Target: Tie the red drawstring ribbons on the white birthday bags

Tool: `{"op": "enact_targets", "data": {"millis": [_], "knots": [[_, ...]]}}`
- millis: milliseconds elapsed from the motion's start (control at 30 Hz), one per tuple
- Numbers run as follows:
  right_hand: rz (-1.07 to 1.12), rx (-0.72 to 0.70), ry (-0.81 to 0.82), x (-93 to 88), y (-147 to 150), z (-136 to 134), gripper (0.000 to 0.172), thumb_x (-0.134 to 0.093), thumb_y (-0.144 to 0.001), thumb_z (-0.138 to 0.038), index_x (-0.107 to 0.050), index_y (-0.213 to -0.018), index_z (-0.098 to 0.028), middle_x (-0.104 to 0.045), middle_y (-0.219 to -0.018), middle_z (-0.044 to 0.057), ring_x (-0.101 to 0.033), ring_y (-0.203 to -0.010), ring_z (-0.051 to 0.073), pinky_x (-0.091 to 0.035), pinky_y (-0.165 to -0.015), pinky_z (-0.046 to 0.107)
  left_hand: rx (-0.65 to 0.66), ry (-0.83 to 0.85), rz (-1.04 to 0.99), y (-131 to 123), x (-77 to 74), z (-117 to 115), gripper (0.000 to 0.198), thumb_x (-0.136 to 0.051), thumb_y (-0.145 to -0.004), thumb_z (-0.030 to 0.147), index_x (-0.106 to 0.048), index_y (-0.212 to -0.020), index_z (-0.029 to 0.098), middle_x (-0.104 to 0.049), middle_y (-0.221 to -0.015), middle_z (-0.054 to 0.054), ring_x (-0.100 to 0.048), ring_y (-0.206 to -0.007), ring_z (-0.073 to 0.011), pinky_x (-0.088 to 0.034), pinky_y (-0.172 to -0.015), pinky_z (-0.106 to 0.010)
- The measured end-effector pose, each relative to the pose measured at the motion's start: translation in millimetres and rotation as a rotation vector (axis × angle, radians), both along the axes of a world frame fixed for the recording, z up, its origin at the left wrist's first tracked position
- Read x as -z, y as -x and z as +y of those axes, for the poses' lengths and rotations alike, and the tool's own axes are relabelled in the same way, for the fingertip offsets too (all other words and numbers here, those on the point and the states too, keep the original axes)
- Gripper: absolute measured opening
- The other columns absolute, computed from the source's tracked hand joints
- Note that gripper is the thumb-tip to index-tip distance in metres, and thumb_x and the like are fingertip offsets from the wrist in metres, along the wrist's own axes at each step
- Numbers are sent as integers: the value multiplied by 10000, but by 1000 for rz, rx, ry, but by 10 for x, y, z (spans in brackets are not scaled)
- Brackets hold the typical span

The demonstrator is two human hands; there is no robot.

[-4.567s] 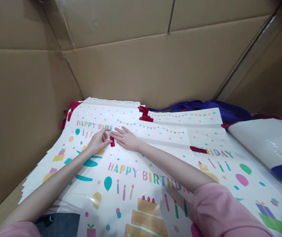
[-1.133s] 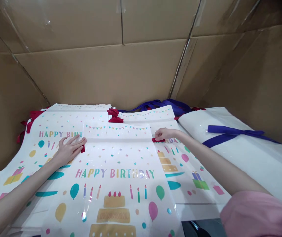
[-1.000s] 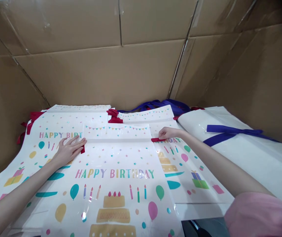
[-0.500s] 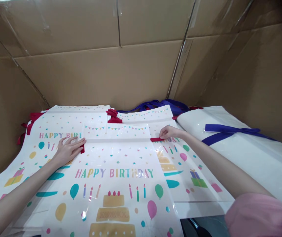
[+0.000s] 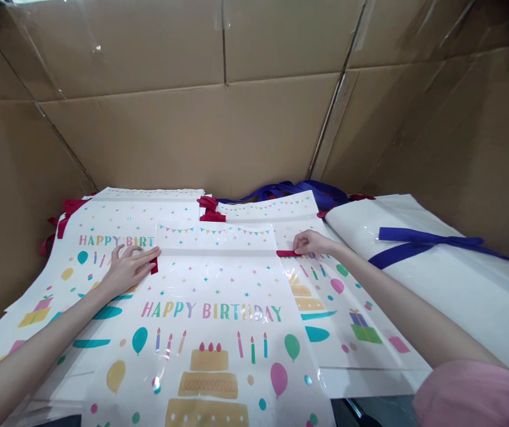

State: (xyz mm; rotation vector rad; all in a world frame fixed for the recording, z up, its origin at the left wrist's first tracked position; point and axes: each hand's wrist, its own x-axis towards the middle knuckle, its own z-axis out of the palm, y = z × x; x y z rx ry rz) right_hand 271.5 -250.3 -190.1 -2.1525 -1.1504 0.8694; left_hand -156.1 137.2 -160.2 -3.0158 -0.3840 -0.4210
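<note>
A white "HAPPY BIRTHDAY" gift bag (image 5: 212, 296) lies flat on top of other such bags. My left hand (image 5: 130, 268) lies flat at the bag's left edge, fingers stretched out over a red ribbon end (image 5: 154, 265). My right hand (image 5: 310, 242) rests at the bag's right edge, its fingers curled and pinching the other red ribbon end (image 5: 286, 253). Pink sleeves cover both my upper arms.
Stacks of the same printed bags (image 5: 103, 237) lie left and right, with red ribbon bunches (image 5: 210, 209) at their far ends. White bags with blue ribbon (image 5: 419, 243) lie at the right. Cardboard walls (image 5: 236, 130) close in the back and sides.
Since 4.6 s ago my hands moved apart from the bag's middle to its left and right edges. Over the last second they have barely moved; the view shifted slightly.
</note>
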Motion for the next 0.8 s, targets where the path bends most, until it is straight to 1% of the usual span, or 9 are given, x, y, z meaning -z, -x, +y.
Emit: {"op": "enact_targets", "data": {"millis": [100,167,267,333,400,500,600,667,800], "knots": [[-141,2,25,-88,31,85,308,-702,-590,-408,-643,-763,-160,-676,-659,53,-596,-574,170,-452,-575,271,5,-1,-2,-6,-14,4,402,-404,-902,462,-535,-1273,378,-591,-1275,-13,-507,-1093,-287,-129,-1020,-565],[-312,21,-24,-186,89,263,253,-686,-637,-350,-655,-814,-172,-692,-771,60,-613,-661,178,-457,-634,271,22,1,-8,-24,-42,9,409,-431,-882,468,-560,-1253,359,-621,-1234,-27,-505,-1078,-294,-129,-1018,-563],[-544,-6,-190,-333,263,719,204,-600,-759,-306,-655,-908,-179,-677,-930,74,-610,-812,191,-449,-735,285,53,-1,-19,-74,-107,19,392,-488,-842,453,-597,-1206,354,-673,-1138,-36,-505,-1067,-305,-135,-1014,-565],[-626,-61,-249,-392,411,1077,270,-608,-772,-301,-644,-1010,-180,-652,-1013,87,-585,-939,221,-434,-806,316,66,-12,-7,-117,-157,23,379,-522,-817,430,-610,-1178,359,-698,-1060,-35,-503,-1066,-310,-135,-1009,-575],[-659,-75,-239,-410,541,1395,372,-664,-733,-310,-626,-1087,-201,-621,-1091,91,-546,-1031,252,-423,-828,338,72,-27,19,-157,-206,21,370,-548,-793,413,-622,-1151,360,-709,-996,-35,-507,-1052,-312,-131,-1004,-590],[-594,-109,-198,-391,649,1697,307,-693,-699,-275,-651,-996,-206,-647,-1007,50,-574,-930,208,-421,-769,286,76,-45,55,-200,-268,7,348,-573,-770,386,-641,-1108,343,-709,-954,-45,-516,-1027,-306,-114,-1004,-608],[-533,-84,-185,-370,681,1777,176,-701,-676,-234,-657,-841,-190,-665,-846,14,-578,-777,156,-394,-669,233,82,-40,84,-246,-327,-7,310,-595,-748,360,-658,-1051,336,-708,-926,-40,-525,-998,-300,-88,-1002,-624],[-535,-63,-227,-371,696,1749,126,-683,-685,-209,-646,-804,-192,-660,-776,0,-567,-732,144,-367,-630,223,98,-34,93,-311,-379,-21,270,-602,-746,349,-667,-1008,331,-708,-916,-34,-527,-979,-295,-80,-999,-622],[-631,-89,-362,-408,767,1640,53,-597,-751,-162,-623,-774,-201,-648,-711,-5,-547,-703,150,-340,-645,242,127,-44,2,-612,-507,-111,289,-558,-806,330,-633,-1085,300,-690,-996,-54,-521,-991,-280,-120,-991,-575]]}}
